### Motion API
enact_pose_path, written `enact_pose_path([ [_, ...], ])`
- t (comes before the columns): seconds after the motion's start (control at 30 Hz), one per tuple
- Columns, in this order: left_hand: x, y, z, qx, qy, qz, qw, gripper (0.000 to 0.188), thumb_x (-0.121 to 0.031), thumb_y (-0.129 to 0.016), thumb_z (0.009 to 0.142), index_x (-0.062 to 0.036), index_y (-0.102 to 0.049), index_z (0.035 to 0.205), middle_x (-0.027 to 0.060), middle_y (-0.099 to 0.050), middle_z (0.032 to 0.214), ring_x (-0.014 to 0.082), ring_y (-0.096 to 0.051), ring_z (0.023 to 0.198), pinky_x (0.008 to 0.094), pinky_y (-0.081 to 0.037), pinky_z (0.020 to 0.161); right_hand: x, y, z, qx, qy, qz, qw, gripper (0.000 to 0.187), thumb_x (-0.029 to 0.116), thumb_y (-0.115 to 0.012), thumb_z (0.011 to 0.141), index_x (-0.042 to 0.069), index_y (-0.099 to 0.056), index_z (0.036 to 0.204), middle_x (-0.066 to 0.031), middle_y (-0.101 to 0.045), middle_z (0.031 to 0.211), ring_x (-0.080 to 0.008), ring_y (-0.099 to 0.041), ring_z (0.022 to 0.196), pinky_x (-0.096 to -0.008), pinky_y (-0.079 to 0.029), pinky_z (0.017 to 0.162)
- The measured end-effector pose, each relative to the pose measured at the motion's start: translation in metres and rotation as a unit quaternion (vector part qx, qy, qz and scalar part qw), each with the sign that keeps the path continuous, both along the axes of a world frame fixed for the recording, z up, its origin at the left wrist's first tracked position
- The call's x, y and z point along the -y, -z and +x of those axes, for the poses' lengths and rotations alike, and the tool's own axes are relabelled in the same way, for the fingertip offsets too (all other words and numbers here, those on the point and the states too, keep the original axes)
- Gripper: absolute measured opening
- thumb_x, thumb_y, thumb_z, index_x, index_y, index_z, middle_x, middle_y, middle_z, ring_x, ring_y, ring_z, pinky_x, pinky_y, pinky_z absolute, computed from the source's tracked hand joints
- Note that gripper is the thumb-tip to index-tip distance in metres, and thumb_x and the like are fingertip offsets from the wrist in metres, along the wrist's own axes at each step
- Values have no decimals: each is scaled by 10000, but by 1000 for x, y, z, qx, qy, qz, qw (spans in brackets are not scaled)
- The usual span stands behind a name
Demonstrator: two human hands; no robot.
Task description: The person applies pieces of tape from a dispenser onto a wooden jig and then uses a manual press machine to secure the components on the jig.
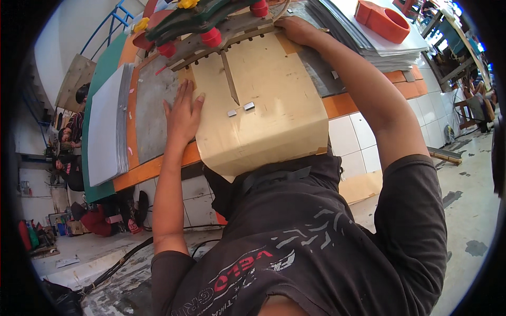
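A tan sheet (263, 126) lies over the metal-topped table, its near end drooping over the front edge against my body. My left hand (184, 116) rests flat at the sheet's left edge, fingers stretched out, holding nothing. At the far right corner, my right hand (300, 31) has its fingers bent together at the end of a notched metal bar (240, 41) that crosses the sheet; its fingertips are partly hidden. From the bar a narrow pointed strip (230, 79) runs toward me. Two small shiny blocks, one left (232, 113) and one right (249, 106), sit near its tip.
Above the bar stands a dark green machine frame (195, 23) with red cylinders and yellow knobs. Stacked sheets lie at left (108, 121) and at right (363, 42); a red-orange ring-shaped piece (382, 22) tops the right stack. People work at far left.
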State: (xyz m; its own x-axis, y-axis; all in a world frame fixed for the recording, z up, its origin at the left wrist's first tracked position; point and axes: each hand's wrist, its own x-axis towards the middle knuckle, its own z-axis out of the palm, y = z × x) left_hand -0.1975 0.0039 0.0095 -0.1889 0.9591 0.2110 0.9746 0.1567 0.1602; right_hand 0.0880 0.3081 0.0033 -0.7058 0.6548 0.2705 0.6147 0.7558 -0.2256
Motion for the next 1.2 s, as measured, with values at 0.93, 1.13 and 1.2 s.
enact_pose_path([
  [0.93, -106, -2, -76, 16, -6, -63, 998, 530, -432, -354, 1014, -230, -421, 1499, 44, -353, 1596, 277, -206, 1520, 733, -124, 1135, -41, 15, -17, 142, 8, 49, 989, 568, 409, -432, 976, 158, -429, 1485, -162, -325, 1594, -324, -306, 1476, -476, -260, 1196],
  [1.13, -132, 6, -92, -21, 16, -54, 998, 551, -427, -445, 974, -268, -409, 1501, 32, -342, 1603, 306, -171, 1527, 748, -151, 1124, -49, 24, -18, 89, -44, 93, 991, 529, 353, -533, 931, 116, -503, 1403, -197, -403, 1526, -363, -360, 1428, -497, -321, 1158],
  [1.2, -143, 8, -94, -19, 24, -55, 998, 560, -427, -473, 961, -272, -416, 1496, 28, -341, 1603, 310, -171, 1527, 753, -158, 1120, -57, 29, -14, 75, -59, 117, 989, 516, 339, -555, 919, 107, -523, 1378, -207, -421, 1505, -378, -395, 1398, -491, -336, 1148],
])
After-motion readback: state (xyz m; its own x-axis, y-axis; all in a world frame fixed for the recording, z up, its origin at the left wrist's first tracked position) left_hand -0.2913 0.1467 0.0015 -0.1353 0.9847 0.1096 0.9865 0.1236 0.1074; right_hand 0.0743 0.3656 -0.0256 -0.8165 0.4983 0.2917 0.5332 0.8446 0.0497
